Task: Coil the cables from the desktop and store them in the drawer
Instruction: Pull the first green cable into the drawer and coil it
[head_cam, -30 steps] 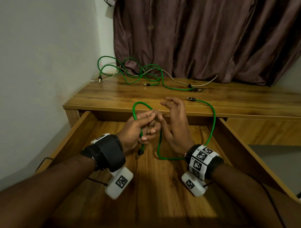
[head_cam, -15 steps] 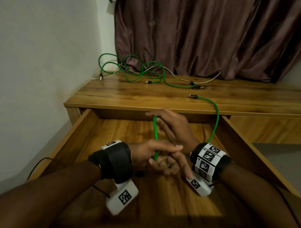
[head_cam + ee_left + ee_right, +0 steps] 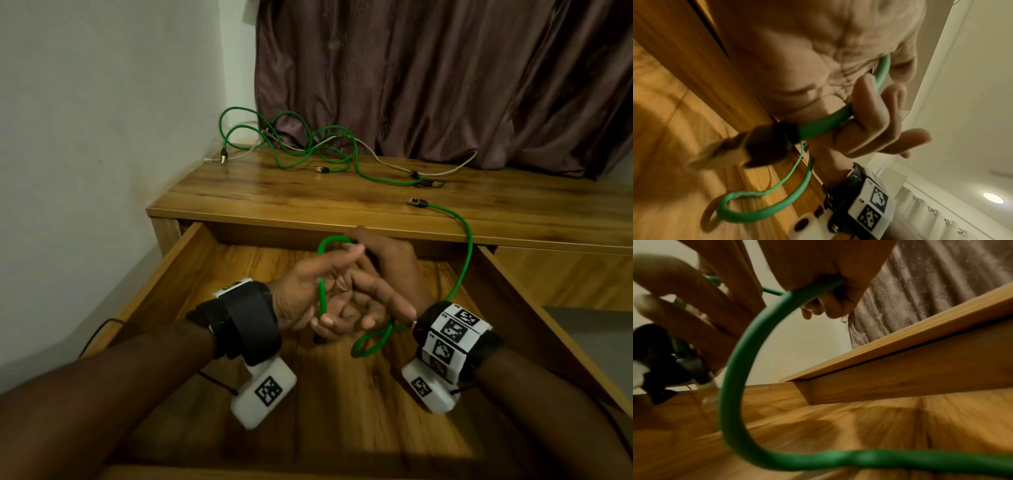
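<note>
Over the open drawer [image 3: 178, 263], my left hand [image 3: 342, 301] lies palm up with a green cable [image 3: 322, 291] running across the palm. Its fingers [image 3: 873, 116] curl round the cable, and a loop arches over the thumb. The cable's black plug [image 3: 764, 146] hangs just below this hand. My right hand [image 3: 383, 263] sits behind the left and grips the same green cable [image 3: 777, 308] in a fist. From there the cable drops into a loop [image 3: 370, 346] on the drawer floor. It then climbs over the desk edge to its other plug [image 3: 418, 202] on the desktop [image 3: 308, 202].
A tangle of green cable [image 3: 308, 147] and a thin white cable [image 3: 394, 164] lie at the back of the desktop against a brown curtain [image 3: 428, 85]. A white wall [image 3: 102, 137] closes the left side. Wooden drawer walls stand on both sides of my hands.
My left hand has turned palm up and risen a little. The right hand has carried the cable up and over it, making a loop above the thumb. A slack loop now lies on the drawer floor.
</note>
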Motion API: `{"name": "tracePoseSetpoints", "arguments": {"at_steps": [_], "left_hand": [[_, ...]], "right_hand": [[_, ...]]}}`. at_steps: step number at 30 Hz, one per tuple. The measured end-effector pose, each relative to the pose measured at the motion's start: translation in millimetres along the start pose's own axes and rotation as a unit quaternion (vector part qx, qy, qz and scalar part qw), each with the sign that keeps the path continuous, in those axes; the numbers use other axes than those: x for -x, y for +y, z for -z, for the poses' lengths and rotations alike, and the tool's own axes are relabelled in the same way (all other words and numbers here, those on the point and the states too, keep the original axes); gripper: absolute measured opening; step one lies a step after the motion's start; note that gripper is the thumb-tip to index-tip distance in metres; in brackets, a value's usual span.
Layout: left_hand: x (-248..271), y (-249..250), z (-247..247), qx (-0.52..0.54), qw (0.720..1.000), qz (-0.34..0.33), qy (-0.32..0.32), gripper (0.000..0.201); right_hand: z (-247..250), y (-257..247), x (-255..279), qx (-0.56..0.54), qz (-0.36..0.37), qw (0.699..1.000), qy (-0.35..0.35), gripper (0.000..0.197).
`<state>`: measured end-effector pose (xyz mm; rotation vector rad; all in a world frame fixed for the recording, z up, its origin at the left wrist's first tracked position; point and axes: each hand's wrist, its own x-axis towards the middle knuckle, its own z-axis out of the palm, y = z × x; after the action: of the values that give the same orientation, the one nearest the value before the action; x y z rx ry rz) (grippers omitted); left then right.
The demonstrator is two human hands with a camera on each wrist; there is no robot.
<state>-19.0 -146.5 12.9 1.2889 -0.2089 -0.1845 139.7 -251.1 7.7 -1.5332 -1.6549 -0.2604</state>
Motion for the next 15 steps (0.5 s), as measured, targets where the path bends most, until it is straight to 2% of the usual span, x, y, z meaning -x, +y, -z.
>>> {"name": "tracePoseSetpoints", "arguments": {"at_steps": [4,7,10,14,15], "left_hand": [[-8,-7,-8,-0.039,0.997,0.026,-0.053,0.065],[-9,-9,-9,-0.092,0.994,0.037,-0.039,0.048],[-9,-2,-10,-0.099,0.994,-0.037,0.022,0.04],[-6,19,7,-0.082,0.977,-0.167,0.105,0.061],[-4,22,13,-0.093,0.969,-0.189,0.131,0.067]], "right_hand": [[-7,9,-2,0.102,0.017,0.993,0.053,0.017],[2,4,-3,0.163,0.002,0.986,0.034,0.019],[-5,1,7,0.099,-0.049,0.992,-0.064,0.02],[-26,6,9,0.073,-0.039,0.989,-0.12,0.014],[-32,5,7,0.032,-0.049,0.99,-0.13,0.015]]}}
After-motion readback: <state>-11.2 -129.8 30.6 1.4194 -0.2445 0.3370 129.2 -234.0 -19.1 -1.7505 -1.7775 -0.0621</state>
